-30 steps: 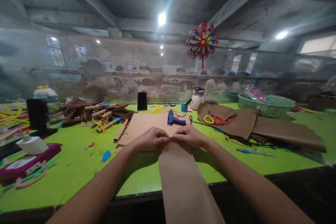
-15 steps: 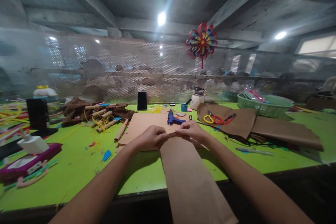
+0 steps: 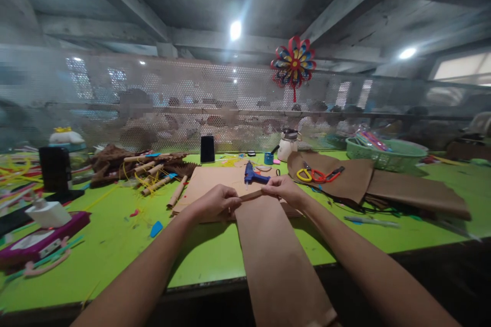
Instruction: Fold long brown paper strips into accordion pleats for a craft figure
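Note:
A long strip of brown kraft paper (image 3: 276, 255) runs from the stacked paper sheets toward me and hangs over the table's front edge. Its far end is folded into a narrow band. My left hand (image 3: 220, 200) pinches the left corner of that fold, fingers closed. At the fold's right corner, my right hand (image 3: 283, 190) grips with thumb and fingers closed. Beneath both hands lies a stack of tan paper sheets (image 3: 209, 179). Just beyond the fold, a blue glue gun (image 3: 255, 173) rests on the stack, close to my right fingers.
Scissors (image 3: 320, 174) lie on brown paper (image 3: 414, 191) at right, before a green basket (image 3: 387, 156). Rolled paper tubes (image 3: 153, 179) and yellow strings are at left, near a purple power strip (image 3: 49, 237). A phone (image 3: 207, 149) and a white jug (image 3: 288, 145) stand behind.
My hands have moved slightly apart along the fold, the right one shifting right, so more of the folded band shows. The strip's near end has swung a little left.

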The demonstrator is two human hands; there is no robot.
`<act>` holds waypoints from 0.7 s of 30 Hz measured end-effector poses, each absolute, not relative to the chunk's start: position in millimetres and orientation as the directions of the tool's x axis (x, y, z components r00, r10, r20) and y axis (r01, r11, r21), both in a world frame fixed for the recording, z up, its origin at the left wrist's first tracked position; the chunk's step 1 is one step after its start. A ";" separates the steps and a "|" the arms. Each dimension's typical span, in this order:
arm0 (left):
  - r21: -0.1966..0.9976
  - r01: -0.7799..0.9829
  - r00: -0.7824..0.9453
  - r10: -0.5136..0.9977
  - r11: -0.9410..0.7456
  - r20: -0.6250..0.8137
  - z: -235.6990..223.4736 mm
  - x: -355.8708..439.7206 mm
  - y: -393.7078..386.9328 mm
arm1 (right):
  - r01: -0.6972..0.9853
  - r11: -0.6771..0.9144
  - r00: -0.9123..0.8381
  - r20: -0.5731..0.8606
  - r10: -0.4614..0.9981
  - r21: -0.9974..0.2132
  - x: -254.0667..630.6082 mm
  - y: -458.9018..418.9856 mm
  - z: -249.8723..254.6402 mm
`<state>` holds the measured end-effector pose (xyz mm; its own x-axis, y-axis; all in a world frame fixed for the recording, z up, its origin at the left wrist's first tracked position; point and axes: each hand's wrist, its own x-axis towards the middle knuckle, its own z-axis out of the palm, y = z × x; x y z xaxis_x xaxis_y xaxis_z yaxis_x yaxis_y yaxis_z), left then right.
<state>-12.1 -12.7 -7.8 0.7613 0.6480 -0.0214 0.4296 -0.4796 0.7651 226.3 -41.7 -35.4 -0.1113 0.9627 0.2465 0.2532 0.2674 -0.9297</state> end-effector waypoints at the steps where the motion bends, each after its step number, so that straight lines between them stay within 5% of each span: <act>1: 0.759 0.425 0.769 0.640 -0.493 -0.014 -7.5 -12.8 -11.1 | 0.260 0.258 -0.110 0.237 0.965 -0.931 227.3 -40.5 -36.1; 12: 0.835 0.405 0.789 0.604 -0.372 -0.114 -13.4 -14.9 2.3 | 0.308 0.237 -0.252 0.161 0.954 -0.921 230.5 -41.5 -32.5; 21: 0.809 0.350 0.782 0.622 -0.472 0.025 -6.7 -11.8 -1.2 | 0.179 0.218 -0.237 0.173 0.956 -0.959 220.1 -46.1 -44.7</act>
